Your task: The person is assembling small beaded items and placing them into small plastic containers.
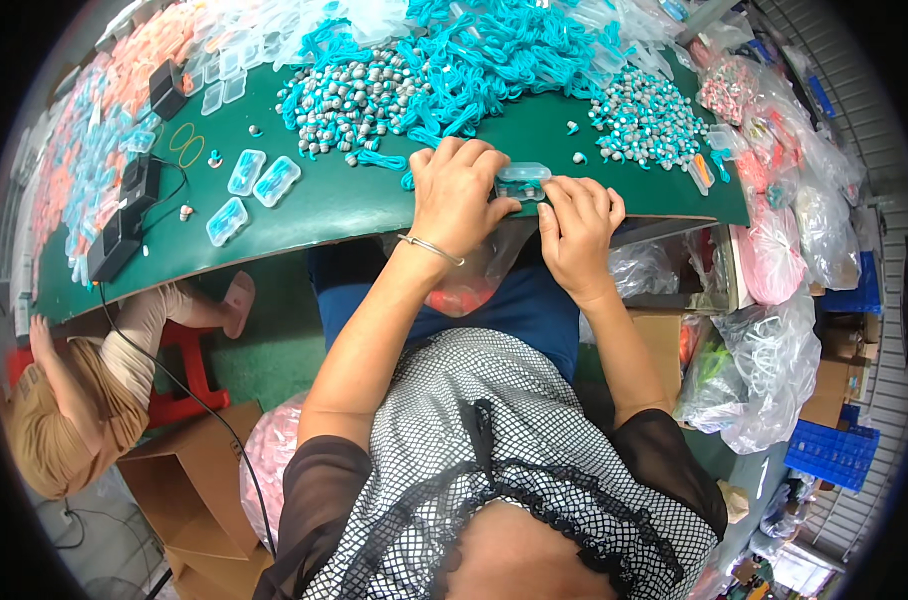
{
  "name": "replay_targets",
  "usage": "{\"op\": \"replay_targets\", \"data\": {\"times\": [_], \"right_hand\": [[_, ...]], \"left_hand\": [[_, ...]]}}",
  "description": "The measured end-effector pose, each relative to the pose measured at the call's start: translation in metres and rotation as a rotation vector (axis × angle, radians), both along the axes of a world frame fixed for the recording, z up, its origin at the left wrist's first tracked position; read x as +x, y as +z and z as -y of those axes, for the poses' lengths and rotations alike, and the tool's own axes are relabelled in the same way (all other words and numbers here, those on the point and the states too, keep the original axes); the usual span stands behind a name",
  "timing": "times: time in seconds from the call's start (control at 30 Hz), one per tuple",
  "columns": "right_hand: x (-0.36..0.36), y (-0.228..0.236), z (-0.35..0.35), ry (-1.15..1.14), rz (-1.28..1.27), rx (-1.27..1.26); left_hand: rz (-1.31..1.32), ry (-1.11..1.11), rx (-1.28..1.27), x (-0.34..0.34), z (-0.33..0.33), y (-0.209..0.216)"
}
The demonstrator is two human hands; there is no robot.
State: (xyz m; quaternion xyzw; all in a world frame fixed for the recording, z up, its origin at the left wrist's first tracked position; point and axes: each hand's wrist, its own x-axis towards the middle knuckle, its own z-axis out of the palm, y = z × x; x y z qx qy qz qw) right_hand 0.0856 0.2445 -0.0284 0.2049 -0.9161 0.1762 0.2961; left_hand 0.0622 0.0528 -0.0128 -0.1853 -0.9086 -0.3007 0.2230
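Left hand (459, 193) clamped on near end of open plastic box (524, 172); right hand (580, 224) at other end, grip cannot tell. Small pieces (519, 190) inside could spill if left pinch slips.

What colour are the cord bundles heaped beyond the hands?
The cord bundles are bright teal, seen best in the head view.

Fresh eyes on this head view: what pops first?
The heap of teal cords at the green table's far middle, with piles of grey-and-teal pieces on either side. Next, the left hand and right hand at the near edge, a small clear case between them.
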Motion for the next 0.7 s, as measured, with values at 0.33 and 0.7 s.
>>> {"op": "replay_targets", "data": {"times": [0.33, 0.7], "right_hand": [[-0.008, 0.015, -0.017, 0.107, 0.013, -0.077], [-0.036, 0.040, -0.002, 0.479, 0.152, -0.199]], "left_hand": [[-0.149, -0.033, -0.118, 0.001, 0.000, 0.002], [-0.241, -0.186, -0.046, 0.000, 0.015, 0.021]]}}
